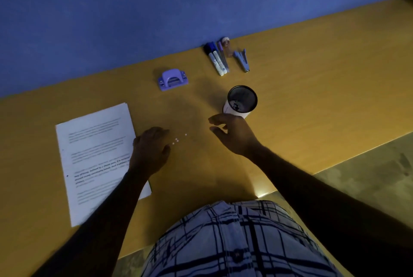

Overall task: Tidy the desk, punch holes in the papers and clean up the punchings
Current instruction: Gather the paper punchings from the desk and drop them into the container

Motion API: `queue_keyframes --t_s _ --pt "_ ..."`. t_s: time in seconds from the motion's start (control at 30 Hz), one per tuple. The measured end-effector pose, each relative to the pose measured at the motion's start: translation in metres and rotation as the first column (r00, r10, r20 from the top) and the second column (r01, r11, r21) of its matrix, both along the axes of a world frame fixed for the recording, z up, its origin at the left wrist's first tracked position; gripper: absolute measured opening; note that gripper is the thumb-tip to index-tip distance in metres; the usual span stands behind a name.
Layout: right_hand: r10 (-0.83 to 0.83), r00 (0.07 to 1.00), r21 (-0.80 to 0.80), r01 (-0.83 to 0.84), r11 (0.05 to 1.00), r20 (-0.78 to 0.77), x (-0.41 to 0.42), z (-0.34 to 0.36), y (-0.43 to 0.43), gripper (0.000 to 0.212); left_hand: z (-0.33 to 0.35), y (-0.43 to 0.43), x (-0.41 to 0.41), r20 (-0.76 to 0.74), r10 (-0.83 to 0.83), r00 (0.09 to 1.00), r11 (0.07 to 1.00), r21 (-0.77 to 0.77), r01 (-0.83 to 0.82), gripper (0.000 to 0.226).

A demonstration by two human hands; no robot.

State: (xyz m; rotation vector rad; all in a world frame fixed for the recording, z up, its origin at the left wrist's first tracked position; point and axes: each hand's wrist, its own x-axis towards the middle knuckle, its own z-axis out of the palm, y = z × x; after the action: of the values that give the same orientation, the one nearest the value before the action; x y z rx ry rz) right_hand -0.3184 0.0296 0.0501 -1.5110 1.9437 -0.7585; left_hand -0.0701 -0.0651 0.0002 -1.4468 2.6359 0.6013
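A stack of printed white papers [96,156] lies on the left of the yellow desk [301,102]. Several small white punchings [177,139] are scattered on the desk just right of the papers. My left hand [150,149] rests palm down at the papers' right edge, its fingertips beside the punchings, holding nothing. My right hand [232,133] hovers to the right of the punchings with fingers spread, just in front of a black mesh cup [242,101]. A purple hole punch [172,80] sits farther back near the wall.
Two markers and pens [218,59] lie by the blue wall [156,8], with a small stapler [242,59] to their right and a tape roll [226,42] behind. The desk's front edge runs diagonally at right, with floor [368,176] beyond it.
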Motion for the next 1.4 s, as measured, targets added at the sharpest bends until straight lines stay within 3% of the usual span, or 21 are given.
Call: queue_keyframes --t_s 0.17,0.33,0.57,1.4 --pt "0.23 0.965 0.178 -0.206 0.962 -0.124 0.029 -0.032 -0.002 0.044 -0.013 0.021 0.013 0.084 -0.054 0.995 0.999 0.003 0.054 0.062" --pt "0.417 0.863 0.267 -0.346 0.899 -0.286 0.05 -0.058 -0.009 0.065 -0.018 0.035 0.017 0.058 -0.065 0.996 0.997 -0.026 0.067 0.067" --pt "0.448 0.754 0.315 -0.329 0.89 -0.481 0.061 -0.079 -0.007 0.073 -0.023 0.042 0.01 0.165 -0.079 0.983 0.993 -0.068 0.092 0.074" --pt "0.487 0.703 0.358 -0.339 0.87 -0.519 0.081 -0.077 -0.005 0.067 -0.031 0.046 0.009 0.228 -0.101 0.968 0.988 -0.092 0.125 0.074"
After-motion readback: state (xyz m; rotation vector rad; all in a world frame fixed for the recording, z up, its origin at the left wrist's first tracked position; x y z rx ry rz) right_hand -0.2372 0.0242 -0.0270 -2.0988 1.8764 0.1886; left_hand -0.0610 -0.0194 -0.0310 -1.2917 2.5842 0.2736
